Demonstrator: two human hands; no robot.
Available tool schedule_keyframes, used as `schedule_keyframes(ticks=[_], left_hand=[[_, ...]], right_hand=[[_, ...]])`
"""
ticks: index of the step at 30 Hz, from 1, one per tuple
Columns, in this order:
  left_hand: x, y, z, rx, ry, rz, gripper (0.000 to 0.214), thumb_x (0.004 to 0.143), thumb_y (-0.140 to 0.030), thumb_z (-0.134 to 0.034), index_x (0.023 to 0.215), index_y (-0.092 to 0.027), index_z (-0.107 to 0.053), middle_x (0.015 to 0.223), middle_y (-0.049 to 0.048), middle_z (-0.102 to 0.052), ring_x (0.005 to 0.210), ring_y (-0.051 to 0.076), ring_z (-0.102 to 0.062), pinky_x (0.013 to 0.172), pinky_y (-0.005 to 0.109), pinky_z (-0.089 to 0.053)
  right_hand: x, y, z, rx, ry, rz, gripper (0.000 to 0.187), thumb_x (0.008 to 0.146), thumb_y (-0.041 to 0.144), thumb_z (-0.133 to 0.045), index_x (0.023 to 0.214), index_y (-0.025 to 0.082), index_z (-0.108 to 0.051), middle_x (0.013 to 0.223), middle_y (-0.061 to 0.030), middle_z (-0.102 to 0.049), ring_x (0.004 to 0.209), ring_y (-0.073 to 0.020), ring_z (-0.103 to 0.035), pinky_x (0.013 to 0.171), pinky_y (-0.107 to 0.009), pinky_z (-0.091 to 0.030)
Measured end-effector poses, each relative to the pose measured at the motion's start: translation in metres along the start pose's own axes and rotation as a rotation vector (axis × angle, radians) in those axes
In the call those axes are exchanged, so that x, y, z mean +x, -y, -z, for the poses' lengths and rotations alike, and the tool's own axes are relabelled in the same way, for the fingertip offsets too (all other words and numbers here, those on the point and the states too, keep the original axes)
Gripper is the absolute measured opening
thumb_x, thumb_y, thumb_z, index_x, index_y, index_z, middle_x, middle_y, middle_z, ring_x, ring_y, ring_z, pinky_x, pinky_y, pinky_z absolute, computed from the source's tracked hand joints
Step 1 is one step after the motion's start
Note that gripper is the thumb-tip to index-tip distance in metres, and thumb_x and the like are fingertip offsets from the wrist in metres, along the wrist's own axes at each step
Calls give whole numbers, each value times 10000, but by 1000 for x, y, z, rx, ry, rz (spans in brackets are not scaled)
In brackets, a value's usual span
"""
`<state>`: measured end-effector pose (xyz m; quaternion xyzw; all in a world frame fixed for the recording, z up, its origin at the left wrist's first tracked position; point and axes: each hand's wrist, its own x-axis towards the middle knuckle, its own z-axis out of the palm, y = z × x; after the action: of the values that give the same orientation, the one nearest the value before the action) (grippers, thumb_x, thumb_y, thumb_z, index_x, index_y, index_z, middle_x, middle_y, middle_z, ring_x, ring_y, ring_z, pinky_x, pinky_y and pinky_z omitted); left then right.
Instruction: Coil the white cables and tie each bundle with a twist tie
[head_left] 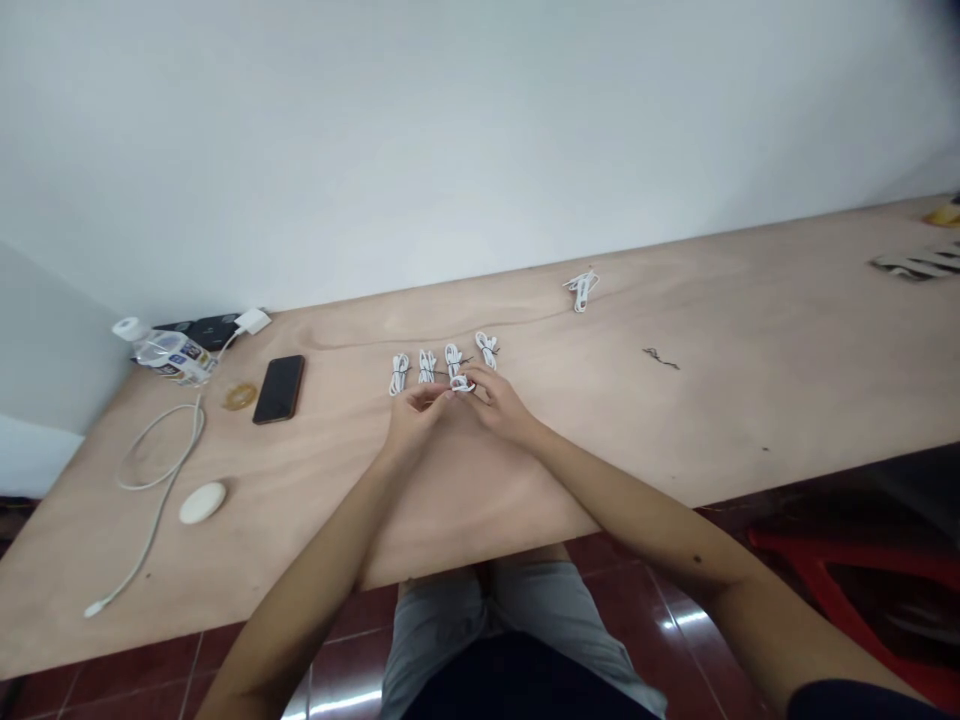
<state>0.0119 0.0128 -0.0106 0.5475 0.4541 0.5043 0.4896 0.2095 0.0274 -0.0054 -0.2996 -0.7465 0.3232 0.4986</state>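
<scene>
My left hand (412, 420) and my right hand (501, 406) meet at the middle of a plywood table (525, 470). Their fingertips pinch a small coiled white cable (461, 383) from both sides. Just beyond my fingers, several coiled white cables (427, 366) lie side by side, with thin dark ties around them. Another coiled white cable (581, 290) rests farther back, to the right of my hands. A short dark twist tie (660, 358) lies on the wood to the right.
To the left are a black smartphone (279, 389), an amber rubber band (240, 397), a plastic water bottle (169, 352), a loose white charging cable (161, 450) and a white oval object (202, 503). A red chair (847, 600) stands on the tiled floor, lower right.
</scene>
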Motion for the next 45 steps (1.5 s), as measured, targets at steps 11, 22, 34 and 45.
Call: schedule_keyframes(ticks=[11, 22, 34, 45], left_hand=[[-3, -2, -4, 275, -91, -256, 164, 933, -361, -768, 956, -199, -777, 857, 45, -726, 716, 166, -581, 691, 313, -471], [-10, -22, 3, 598, 191, -539, 216, 1051, -292, -566, 1104, -266, -774, 1143, 121, -729, 1135, 306, -634, 1057, 490, -486], [-10, -15, 3, 543, 31, -461, 212, 1047, -341, -603, 1096, -252, -789, 1124, 125, -677, 1060, 275, -651, 1008, 447, -532], [-15, -6, -10, 92, -143, -141, 373, 923, -453, -792, 1198, -201, -793, 1228, 129, -794, 1152, 300, -757, 1091, 485, -572]], right_hand=[[2, -3, 7, -4, 55, -11, 227, 1043, 410, -649, 1094, 213, -750, 1126, -109, -705, 1062, -264, -653, 960, -404, -534], [5, -7, 20, 681, 330, -541, 275, 868, 414, -860, 937, 162, -775, 865, -42, -742, 762, -178, -646, 735, -306, -525], [2, -11, 9, 630, 141, -570, 258, 875, 389, -838, 982, 167, -763, 860, -34, -726, 718, -160, -632, 687, -297, -529], [-1, -9, -14, 314, 18, -253, 257, 920, 407, -749, 1081, 206, -758, 1007, -68, -767, 942, -231, -722, 879, -373, -577]])
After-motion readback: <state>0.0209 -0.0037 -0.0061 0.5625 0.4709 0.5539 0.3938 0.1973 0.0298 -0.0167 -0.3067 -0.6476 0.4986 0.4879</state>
